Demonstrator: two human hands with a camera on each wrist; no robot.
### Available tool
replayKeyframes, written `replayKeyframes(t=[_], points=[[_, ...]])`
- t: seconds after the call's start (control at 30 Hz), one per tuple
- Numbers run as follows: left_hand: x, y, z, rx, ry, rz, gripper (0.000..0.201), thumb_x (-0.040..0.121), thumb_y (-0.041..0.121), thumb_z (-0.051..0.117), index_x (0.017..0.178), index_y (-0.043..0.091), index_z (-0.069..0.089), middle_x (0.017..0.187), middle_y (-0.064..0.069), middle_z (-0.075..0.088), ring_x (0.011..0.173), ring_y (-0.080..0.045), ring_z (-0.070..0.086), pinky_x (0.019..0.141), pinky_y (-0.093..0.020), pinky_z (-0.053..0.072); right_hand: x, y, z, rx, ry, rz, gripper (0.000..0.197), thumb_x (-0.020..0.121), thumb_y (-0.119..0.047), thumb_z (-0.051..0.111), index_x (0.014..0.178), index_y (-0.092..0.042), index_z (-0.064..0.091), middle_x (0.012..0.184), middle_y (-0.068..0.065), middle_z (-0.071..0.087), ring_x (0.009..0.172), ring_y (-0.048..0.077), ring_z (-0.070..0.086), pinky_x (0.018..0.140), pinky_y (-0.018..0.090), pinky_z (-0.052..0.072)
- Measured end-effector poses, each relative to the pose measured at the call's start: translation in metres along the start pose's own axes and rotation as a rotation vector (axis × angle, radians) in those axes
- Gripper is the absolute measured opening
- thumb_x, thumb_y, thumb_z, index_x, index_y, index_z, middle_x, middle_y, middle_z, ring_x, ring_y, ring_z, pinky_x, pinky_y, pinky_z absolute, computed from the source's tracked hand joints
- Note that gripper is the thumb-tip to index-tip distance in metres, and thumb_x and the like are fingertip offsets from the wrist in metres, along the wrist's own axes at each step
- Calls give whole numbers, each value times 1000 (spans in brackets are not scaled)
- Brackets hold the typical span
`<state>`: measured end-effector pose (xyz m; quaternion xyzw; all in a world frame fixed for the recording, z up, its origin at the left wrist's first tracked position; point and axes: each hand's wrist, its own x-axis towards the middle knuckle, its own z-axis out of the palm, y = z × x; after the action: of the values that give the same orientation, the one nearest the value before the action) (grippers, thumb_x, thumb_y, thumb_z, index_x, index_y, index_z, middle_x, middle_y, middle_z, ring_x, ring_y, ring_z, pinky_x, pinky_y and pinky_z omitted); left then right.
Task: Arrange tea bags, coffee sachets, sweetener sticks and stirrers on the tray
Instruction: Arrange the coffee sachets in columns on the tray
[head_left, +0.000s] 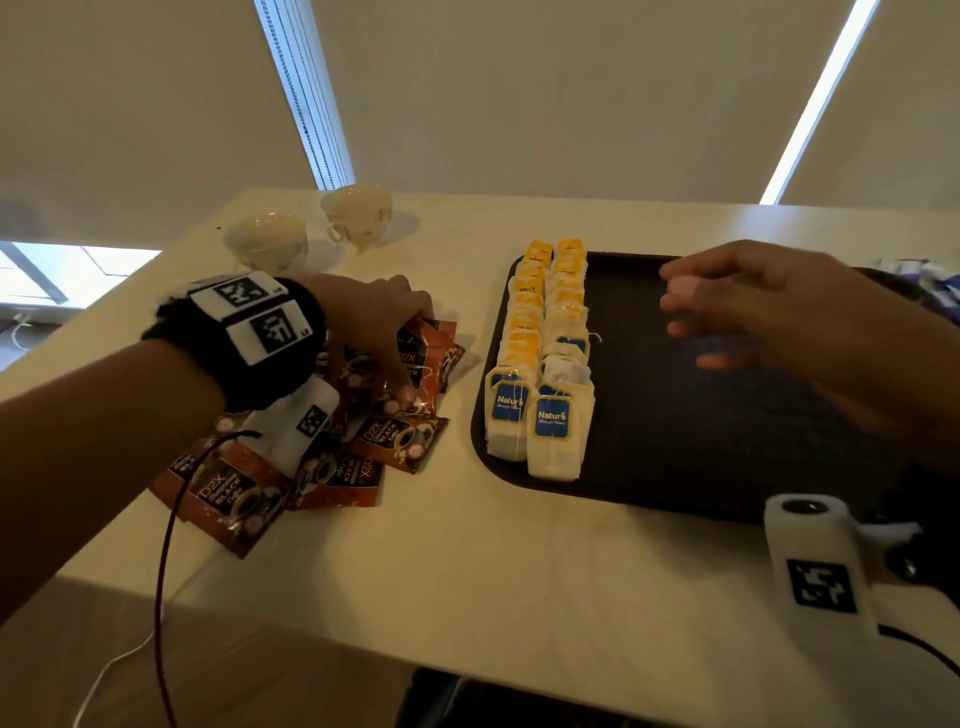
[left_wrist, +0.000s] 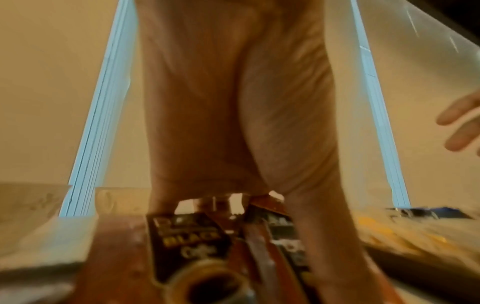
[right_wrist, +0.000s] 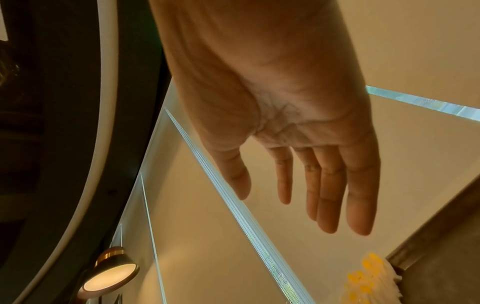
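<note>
Left grip (head_left: 382, 332): fingers curling down, pinching a sachet (head_left: 415, 358) atop the bench pile.
Right grip (head_left: 753, 306): hovering over the tray (head_left: 675, 415), fingers straight, holding nothing.

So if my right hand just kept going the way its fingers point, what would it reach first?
Probably the tea bags. The right hand hovers open over the tray, fingers aimed left at the two rows. Its height is unclear, so it might pass just over them.

One dark tray (head_left: 675, 483) carries two rows of tea bags (head_left: 540, 358). Two cups (head_left: 311, 228) stand far left. The piled coffee sachets (head_left: 363, 431) overlap too much to count.
</note>
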<state>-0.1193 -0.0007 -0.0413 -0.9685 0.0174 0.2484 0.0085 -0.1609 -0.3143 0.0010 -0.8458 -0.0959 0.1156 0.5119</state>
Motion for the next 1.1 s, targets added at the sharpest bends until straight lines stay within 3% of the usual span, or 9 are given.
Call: replayKeyframes(t=[0.13,0.3,0.4,0.5,0.57,0.7,0.8,0.9,1.1], points=[[2,0,-8,-145,58,80,52,66,30,83,105,26,49,103,10,54,86,-5,52,65,-22,43,-1,6,-9,6,-6,-5,22,87,-32,57,108,-31,60,106,-5,64,98,10,62,82,36,52],[-18,-20,-35,-326,196,52,32,68,23,81,85,31,56,96,2,62,85,-16,61,66,-34,53,10,4,-13,40,-3,-32,22,87,-33,58,109,-30,60,106,-5,64,98,9,62,82,35,53],[-34,-22,-62,-406,436,71,31,72,15,79,84,31,54,93,2,61,82,-15,60,63,-27,45,21,-4,-11,97,-1,-68,20,87,-32,60,107,-28,62,105,-2,66,98,10,64,84,36,54],[-45,0,-85,-657,643,154,29,74,15,76,92,25,56,89,6,63,74,-9,65,60,-22,52,38,-19,-3,148,-12,-97,28,86,-33,62,112,-24,60,105,-1,67,98,11,65,84,36,55],[-47,28,-94,-908,710,260,43,68,19,78,105,16,58,90,5,67,75,-6,69,59,-17,54,50,-30,5,182,-80,-84,45,82,-37,64,123,-23,53,113,0,64,101,14,63,82,36,56],[-31,82,-97,-1263,753,443,65,59,23,78,117,6,56,101,-7,71,87,-19,71,74,-30,58,68,-38,24,394,-269,-30,74,70,-36,72,135,-21,39,120,6,60,105,21,62,77,36,58],[-15,109,-93,-1381,785,472,60,62,21,80,115,7,56,102,-6,71,90,-18,70,80,-33,57,77,-37,26,522,-265,-118,44,81,-13,68,122,-13,52,112,13,67,100,24,67,80,36,57],[-3,118,-89,-1418,782,473,61,61,25,79,115,13,54,103,-1,70,90,-13,70,81,-31,56,81,-31,16,620,-243,-139,23,86,-5,60,108,-11,59,105,13,70,94,22,69,77,32,58],[12,119,-81,-1315,692,525,59,62,18,79,111,28,48,103,6,66,88,-6,68,73,-24,56,88,-22,-2,619,-331,-60,45,85,8,55,124,-13,49,117,14,64,99,27,67,75,35,58]])
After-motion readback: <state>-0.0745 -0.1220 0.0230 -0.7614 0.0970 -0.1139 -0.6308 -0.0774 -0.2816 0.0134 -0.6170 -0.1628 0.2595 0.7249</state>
